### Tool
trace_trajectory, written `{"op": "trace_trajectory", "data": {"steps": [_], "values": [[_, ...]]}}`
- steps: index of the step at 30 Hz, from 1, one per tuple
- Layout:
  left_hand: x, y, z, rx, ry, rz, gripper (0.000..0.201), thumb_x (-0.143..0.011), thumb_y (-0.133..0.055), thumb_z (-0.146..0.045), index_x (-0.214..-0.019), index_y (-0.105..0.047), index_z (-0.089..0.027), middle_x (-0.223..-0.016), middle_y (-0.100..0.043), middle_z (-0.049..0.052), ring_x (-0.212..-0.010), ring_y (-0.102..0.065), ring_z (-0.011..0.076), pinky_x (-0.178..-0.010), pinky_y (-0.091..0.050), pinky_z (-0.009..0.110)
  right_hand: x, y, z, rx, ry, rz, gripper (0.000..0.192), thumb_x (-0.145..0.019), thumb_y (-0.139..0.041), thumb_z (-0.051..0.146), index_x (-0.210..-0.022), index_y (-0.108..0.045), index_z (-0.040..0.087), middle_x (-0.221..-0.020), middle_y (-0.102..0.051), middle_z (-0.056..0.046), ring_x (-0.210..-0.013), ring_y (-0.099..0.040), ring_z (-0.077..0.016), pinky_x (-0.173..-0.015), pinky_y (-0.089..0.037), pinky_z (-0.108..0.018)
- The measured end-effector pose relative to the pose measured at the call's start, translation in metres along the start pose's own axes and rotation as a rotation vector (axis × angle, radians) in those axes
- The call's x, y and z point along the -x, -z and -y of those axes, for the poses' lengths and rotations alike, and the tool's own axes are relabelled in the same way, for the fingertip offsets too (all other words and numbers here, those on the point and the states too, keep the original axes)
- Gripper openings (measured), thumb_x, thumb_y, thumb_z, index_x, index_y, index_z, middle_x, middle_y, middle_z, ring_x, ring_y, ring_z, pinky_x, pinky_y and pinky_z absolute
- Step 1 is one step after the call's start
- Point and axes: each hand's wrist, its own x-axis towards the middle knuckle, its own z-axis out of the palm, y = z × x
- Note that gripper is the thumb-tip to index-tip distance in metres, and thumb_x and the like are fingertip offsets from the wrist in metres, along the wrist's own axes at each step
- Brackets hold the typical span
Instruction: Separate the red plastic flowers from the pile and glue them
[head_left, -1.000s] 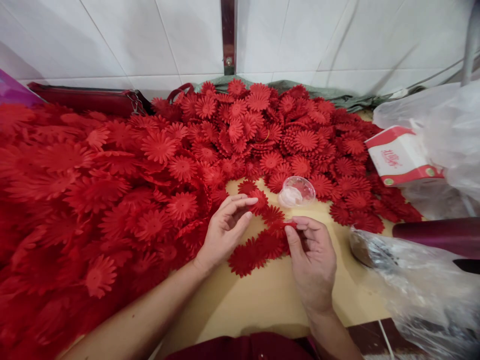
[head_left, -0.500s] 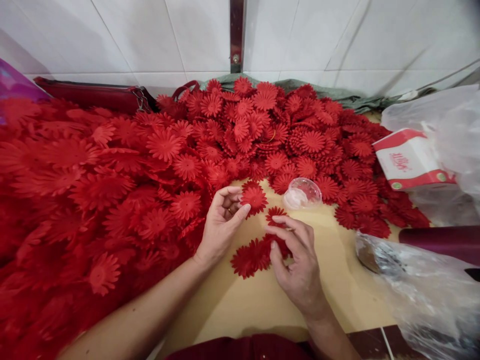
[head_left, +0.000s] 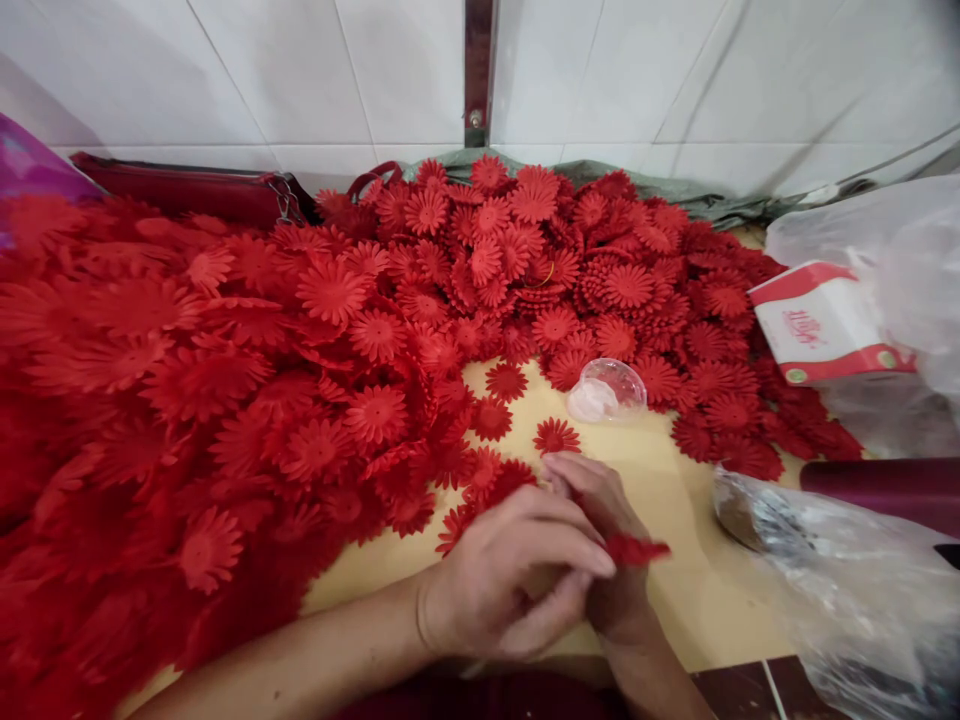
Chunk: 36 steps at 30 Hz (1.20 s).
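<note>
White box [head_left: 821, 325] bears red characters, perhaps Chinese, unreadable.

Bright, even light washes down from above onto the white tiled wall [head_left: 300, 70], soft shadows sit under the hands, the saturated red flowers [head_left: 187, 380] smear and stretch at the left edge, and the plastic bag [head_left: 847, 580] glints.

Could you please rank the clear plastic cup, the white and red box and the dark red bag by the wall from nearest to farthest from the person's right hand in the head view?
From the right hand:
1. Clear plastic cup, lying on the table just beyond the hand.
2. White and red box, far right, beside the plastic bags.
3. Dark red bag, far left, against the tiled wall.
</note>
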Motion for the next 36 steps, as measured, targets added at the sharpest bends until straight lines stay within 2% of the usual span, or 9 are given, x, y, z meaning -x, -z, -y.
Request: {"op": "trace_trajectory", "data": {"steps": [2,7,10,15,21,24,28,32,36], "values": [[0.004,-0.007,0.000,0.086,0.057,0.106,0.032,-0.084,-0.059,0.000,-0.109,-0.056,-0.020,-0.098,-0.066,0.008,-0.095,-0.066,0.0167,-0.088,-0.057,0.027,0.002,0.003,-0.005,0.021,-0.108,-0.043,0.026,-0.098,-0.055,0.012,-0.122,-0.062,0.021,-0.109,-0.072,-0.007,-0.102,-0.068,-0.0198,-0.090,-0.055,-0.037],[0.016,-0.015,0.016,0.200,0.520,-0.053,0.019,-0.092,-0.056,-0.010,-0.106,-0.051,-0.022,-0.098,-0.058,0.005,-0.090,-0.059,0.0159,-0.082,-0.053,0.029,0.006,0.009,-0.019,-0.017,-0.249,0.005,0.025,-0.099,-0.054,0.018,-0.120,-0.067,0.021,-0.117,-0.068,-0.009,-0.112,-0.061,-0.0246,-0.096,-0.051,-0.043],[0.019,-0.014,0.022,0.188,0.662,-0.056,0.017,-0.096,-0.054,-0.016,-0.111,-0.050,-0.021,-0.103,-0.055,0.005,-0.090,-0.057,0.0154,-0.083,-0.052,0.029,0.006,0.008,-0.026,0.094,-0.218,0.067,0.027,-0.095,-0.055,0.016,-0.119,-0.068,0.018,-0.118,-0.069,-0.011,-0.112,-0.058,-0.0276,-0.098,-0.048,-0.048],[0.014,-0.002,0.032,-0.090,0.626,-0.140,0.018,-0.097,-0.056,-0.019,-0.115,-0.051,-0.021,-0.107,-0.058,0.006,-0.097,-0.057,0.0172,-0.091,-0.048,0.033,0.005,0.003,-0.030,0.205,-0.199,0.106,0.031,-0.096,-0.047,0.009,-0.114,-0.071,0.017,-0.118,-0.071,-0.012,-0.112,-0.059,-0.0270,-0.100,-0.047,-0.048],[0.001,0.031,0.058,-0.168,0.581,-0.443,0.022,-0.096,-0.062,-0.025,-0.116,-0.051,-0.021,-0.106,-0.056,0.004,-0.093,-0.057,0.0147,-0.086,-0.047,0.028,0.004,0.000,-0.018,0.200,-0.049,0.229,0.042,-0.094,-0.046,0.001,-0.114,-0.071,0.028,-0.122,-0.076,-0.001,-0.120,-0.059,-0.0260,-0.095,-0.039,-0.046],[-0.003,0.033,0.051,-0.200,0.525,-0.525,0.022,-0.097,-0.061,-0.024,-0.116,-0.052,-0.022,-0.103,-0.054,0.002,-0.084,-0.054,0.0122,-0.077,-0.047,0.024,0.003,-0.001,-0.016,0.188,-0.043,0.248,0.048,-0.095,-0.043,0.000,-0.124,-0.067,0.030,-0.125,-0.075,-0.001,-0.125,-0.058,-0.0250,-0.097,-0.037,-0.045],[0.001,0.008,0.019,-0.123,0.362,-0.330,0.021,-0.096,-0.057,-0.015,-0.116,-0.054,-0.023,-0.107,-0.056,0.006,-0.096,-0.057,0.0157,-0.084,-0.049,0.027,0.007,0.001,-0.024,0.153,-0.148,0.150,0.036,-0.098,-0.048,0.013,-0.130,-0.062,0.022,-0.125,-0.071,-0.010,-0.120,-0.059,-0.0262,-0.099,-0.042,-0.045],[0.011,-0.018,0.004,0.083,0.419,0.069,0.020,-0.094,-0.056,-0.015,-0.113,-0.053,-0.021,-0.104,-0.061,0.008,-0.097,-0.061,0.0193,-0.089,-0.051,0.033,0.011,0.009,-0.033,0.112,-0.238,0.105,0.029,-0.099,-0.049,0.024,-0.122,-0.065,0.023,-0.116,-0.069,-0.009,-0.109,-0.060,-0.0269,-0.093,-0.045,-0.044],[0.014,-0.018,0.020,0.140,0.585,0.002,0.016,-0.097,-0.056,-0.021,-0.112,-0.053,-0.020,-0.106,-0.060,0.008,-0.098,-0.060,0.0188,-0.091,-0.051,0.033,0.008,0.013,-0.033,0.156,-0.337,0.018,0.025,-0.097,-0.048,0.019,-0.110,-0.069,0.021,-0.112,-0.071,-0.010,-0.108,-0.061,-0.0279,-0.095,-0.045,-0.047]]}}
